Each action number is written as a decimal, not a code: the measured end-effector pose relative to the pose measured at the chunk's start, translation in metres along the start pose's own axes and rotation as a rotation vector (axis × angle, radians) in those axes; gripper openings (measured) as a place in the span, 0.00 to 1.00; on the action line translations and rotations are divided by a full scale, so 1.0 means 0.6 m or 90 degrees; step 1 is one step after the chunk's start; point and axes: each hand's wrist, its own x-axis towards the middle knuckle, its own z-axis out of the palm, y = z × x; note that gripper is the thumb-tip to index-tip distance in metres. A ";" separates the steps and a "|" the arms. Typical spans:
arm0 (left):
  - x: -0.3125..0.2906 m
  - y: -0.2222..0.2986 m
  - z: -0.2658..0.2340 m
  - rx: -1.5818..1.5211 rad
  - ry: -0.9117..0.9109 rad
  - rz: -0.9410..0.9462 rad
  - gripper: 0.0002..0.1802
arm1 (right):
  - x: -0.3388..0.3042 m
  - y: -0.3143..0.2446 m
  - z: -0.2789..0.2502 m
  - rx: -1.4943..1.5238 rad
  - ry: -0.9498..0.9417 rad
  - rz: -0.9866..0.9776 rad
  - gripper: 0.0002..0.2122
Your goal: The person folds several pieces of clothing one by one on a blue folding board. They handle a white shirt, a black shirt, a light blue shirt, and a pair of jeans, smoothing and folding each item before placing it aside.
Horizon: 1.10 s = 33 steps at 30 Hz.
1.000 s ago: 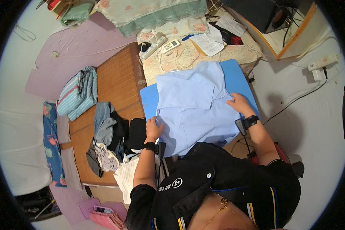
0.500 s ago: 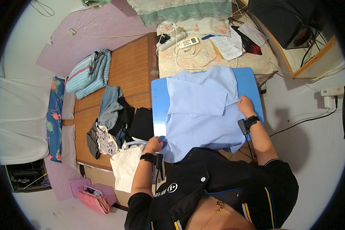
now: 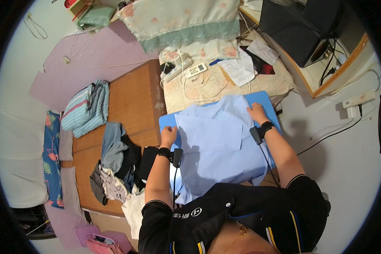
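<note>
A light blue shirt (image 3: pixel 211 132) lies spread on a blue board (image 3: pixel 261 98), one sleeve or panel folded across its upper part. My right hand (image 3: pixel 257 112) is closed on the shirt's upper right edge, fingers pinching the cloth. At the upper left edge of the shirt is my left hand (image 3: pixel 169 135), its fingers curled; whether cloth is between them is hidden. The shirt's lower end reaches close to my body. Each wrist carries a black strap with a small device and a cable.
Left of the board, a brown mat-covered bed (image 3: pixel 131 99) bears a heap of clothes (image 3: pixel 114 144) and a folded striped quilt (image 3: pixel 88 108). Beyond the board, a lace-covered surface (image 3: pixel 182 91) holds a power strip (image 3: pixel 178 70), a remote control (image 3: pixel 196 70) and papers (image 3: pixel 238 71). A cable runs along the right.
My left hand has moved from the shirt's lower left edge up to its upper left. My right hand has shifted up along the right edge. The view has tilted, lowering the scene.
</note>
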 end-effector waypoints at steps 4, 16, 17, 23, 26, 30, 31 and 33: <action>0.040 0.024 0.031 -0.035 -0.005 -0.010 0.26 | 0.042 -0.006 0.005 0.005 0.022 0.002 0.26; 0.074 0.069 0.047 -0.005 0.085 0.050 0.15 | 0.101 -0.018 0.022 0.065 0.033 -0.106 0.14; 0.082 0.057 0.041 -0.002 0.118 0.060 0.14 | 0.104 -0.019 0.015 0.111 0.036 -0.106 0.13; 0.096 0.109 0.032 -0.202 0.095 -0.058 0.10 | 0.117 -0.015 -0.017 0.200 0.100 -0.100 0.10; 0.082 0.145 0.040 -0.363 0.089 -0.095 0.10 | 0.137 0.000 -0.020 0.173 0.033 -0.087 0.11; 0.087 0.144 0.006 -0.451 0.004 -0.012 0.10 | 0.114 -0.053 -0.064 0.348 -0.006 -0.138 0.11; 0.076 0.162 -0.005 -0.468 0.006 -0.028 0.11 | 0.113 -0.054 -0.074 0.374 -0.016 -0.133 0.11; 0.071 0.189 -0.031 -0.507 0.020 0.007 0.09 | 0.119 -0.070 -0.103 0.406 -0.012 -0.151 0.10</action>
